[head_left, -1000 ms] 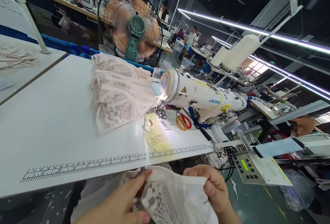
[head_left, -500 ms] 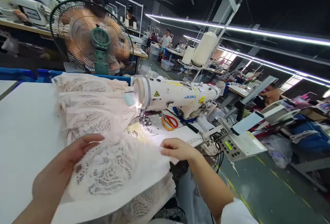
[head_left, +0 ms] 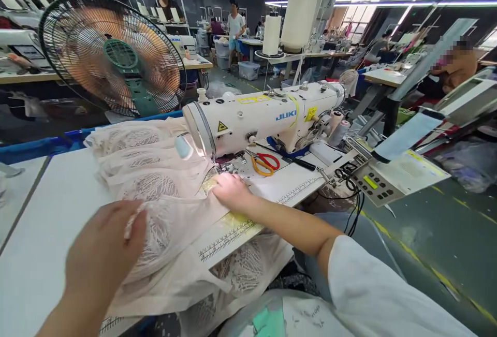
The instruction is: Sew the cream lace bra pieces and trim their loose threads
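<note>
A pale pink lace fabric piece (head_left: 182,223) lies across the front of the white sewing table (head_left: 46,207) and hangs over its edge. My left hand (head_left: 103,246) rests on the fabric's left part, fingers curled onto it. My right hand (head_left: 231,192) presses the fabric's far corner down close to the needle area of the white JUKI sewing machine (head_left: 264,117). Its fingers are bent down on the cloth. A stack of similar lace pieces (head_left: 135,158) lies just behind, left of the machine head.
Orange-handled scissors (head_left: 264,163) lie on the machine bed. A control panel (head_left: 373,184) juts out at the table's right end. A large standing fan (head_left: 111,57) is behind the table. Thread cones (head_left: 301,5) stand above the machine. Other people work at benches further back.
Both hands lifted the lace piece from my lap onto the table. My right hand slid forward to the needle area, and my left hand now holds the fabric down.
</note>
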The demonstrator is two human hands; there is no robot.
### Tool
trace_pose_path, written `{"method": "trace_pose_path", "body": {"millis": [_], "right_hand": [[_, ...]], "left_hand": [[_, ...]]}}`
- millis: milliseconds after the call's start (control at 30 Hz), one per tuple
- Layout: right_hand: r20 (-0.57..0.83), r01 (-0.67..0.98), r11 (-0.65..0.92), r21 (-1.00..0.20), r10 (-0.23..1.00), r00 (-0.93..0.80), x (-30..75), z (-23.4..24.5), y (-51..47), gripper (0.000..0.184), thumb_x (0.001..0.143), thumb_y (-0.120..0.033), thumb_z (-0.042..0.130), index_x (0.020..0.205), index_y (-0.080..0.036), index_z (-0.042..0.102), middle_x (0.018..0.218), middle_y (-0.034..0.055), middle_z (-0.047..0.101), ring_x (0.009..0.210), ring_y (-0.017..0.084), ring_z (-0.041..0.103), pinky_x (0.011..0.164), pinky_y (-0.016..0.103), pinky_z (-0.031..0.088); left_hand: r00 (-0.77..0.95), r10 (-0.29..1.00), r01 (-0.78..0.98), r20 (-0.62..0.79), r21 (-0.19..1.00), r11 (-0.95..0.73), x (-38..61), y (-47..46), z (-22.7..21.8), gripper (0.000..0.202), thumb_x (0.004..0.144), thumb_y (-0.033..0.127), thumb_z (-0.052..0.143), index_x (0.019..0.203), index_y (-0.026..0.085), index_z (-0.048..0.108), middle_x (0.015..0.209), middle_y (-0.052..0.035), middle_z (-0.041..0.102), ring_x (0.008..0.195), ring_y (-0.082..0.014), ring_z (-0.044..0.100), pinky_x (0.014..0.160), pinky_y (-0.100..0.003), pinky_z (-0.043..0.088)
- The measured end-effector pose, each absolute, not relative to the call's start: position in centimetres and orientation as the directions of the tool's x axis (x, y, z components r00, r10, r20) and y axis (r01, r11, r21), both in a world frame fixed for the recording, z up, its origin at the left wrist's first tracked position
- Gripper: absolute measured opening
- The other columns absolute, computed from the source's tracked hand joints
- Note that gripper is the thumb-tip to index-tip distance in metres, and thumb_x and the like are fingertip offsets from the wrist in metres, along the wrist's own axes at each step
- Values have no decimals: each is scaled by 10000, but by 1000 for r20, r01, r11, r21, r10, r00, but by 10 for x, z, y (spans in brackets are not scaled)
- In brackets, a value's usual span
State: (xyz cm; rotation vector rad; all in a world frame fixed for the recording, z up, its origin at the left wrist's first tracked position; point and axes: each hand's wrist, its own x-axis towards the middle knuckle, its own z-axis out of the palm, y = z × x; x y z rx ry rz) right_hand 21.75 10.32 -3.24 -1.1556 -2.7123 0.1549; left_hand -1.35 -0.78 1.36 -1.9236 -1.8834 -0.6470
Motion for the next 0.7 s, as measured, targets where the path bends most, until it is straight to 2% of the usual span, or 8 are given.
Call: {"method": "trace_pose_path", "body": {"millis": [33, 67, 167, 300, 400, 467, 600, 700], "right_hand": [[153, 711, 685, -155, 728, -668, 218, -35, 102, 190, 911, -164, 465, 840, -195, 639, 1153, 91, 582, 1080, 240, 481, 883, 374, 398], [164, 721, 678, -142, 735, -658, 219, -37, 100, 194, 916, -173, 466, 838, -196, 641, 1125, 91, 588, 1049, 236, 489, 867, 371, 406], [156, 743, 657, -132, 754, -638, 225, -41, 93, 197, 927, -184, 458, 884, -182, 651, 991, 105, 615, 954, 234, 518, 789, 360, 438], [149, 738, 660, -139, 751, -643, 241, -42, 84, 183, 918, -185, 481, 988, -172, 650, 1061, 97, 632, 994, 240, 531, 784, 355, 462], [214, 686, 709, -164, 705, -677, 257, -46, 75, 193, 894, -181, 516, 1036, -170, 646, 1193, 91, 613, 1076, 241, 518, 856, 352, 456], [271, 668, 720, -189, 692, -669, 266, -51, 70, 181, 875, -174, 534, 1008, -160, 656, 1205, 95, 616, 1078, 245, 522, 880, 358, 451], [350, 657, 715, -238, 694, -629, 280, -60, 60, 168, 885, -197, 519, 973, -168, 659, 1132, 80, 654, 1003, 241, 553, 833, 369, 465], [399, 584, 772, -251, 632, -664, 286, -64, 55, 162, 885, -214, 520, 966, -170, 653, 1111, 82, 663, 963, 225, 567, 804, 356, 469]], "left_hand": [[106, 828, 985, 551, 58, -165, 10, -5, 14, 347, 891, 373, 362, 1039, 252, 652, 1005, -50, 694, 917, -245, 656, 759, -359, 551], [220, 854, 958, 470, 58, -279, 32, -1, 12, 369, 911, 341, 317, 1010, 236, 657, 1015, -55, 699, 917, -226, 659, 753, -334, 555], [414, 854, 886, 315, 76, -458, 78, 20, -11, 423, 919, 275, 252, 1065, 180, 637, 1094, -94, 697, 975, -214, 657, 797, -329, 560], [428, 865, 885, 262, 73, -459, 87, 47, -41, 413, 901, 312, 327, 1135, 116, 605, 1200, -151, 654, 1122, -259, 596, 949, -398, 500], [425, 877, 893, 222, 57, -447, 82, 58, -46, 427, 889, 352, 378, 1137, 96, 614, 1249, -183, 621, 1153, -306, 566, 978, -449, 466], [416, 889, 901, 192, 50, -432, 81, 62, -42, 436, 885, 358, 400, 1149, 85, 614, 1264, -195, 606, 1155, -325, 556, 987, -462, 450], [354, 925, 930, 138, 50, -364, 87, 63, -30, 450, 876, 360, 419, 1169, 73, 604, 1221, -223, 609, 1073, -360, 577, 887, -495, 481], [333, 939, 936, 83, 91, -340, 88, 62, -22, 359, 860, 365, 449, 1037, 136, 660, 1103, -173, 653, 988, -319, 609, 804, -437, 502]]}}
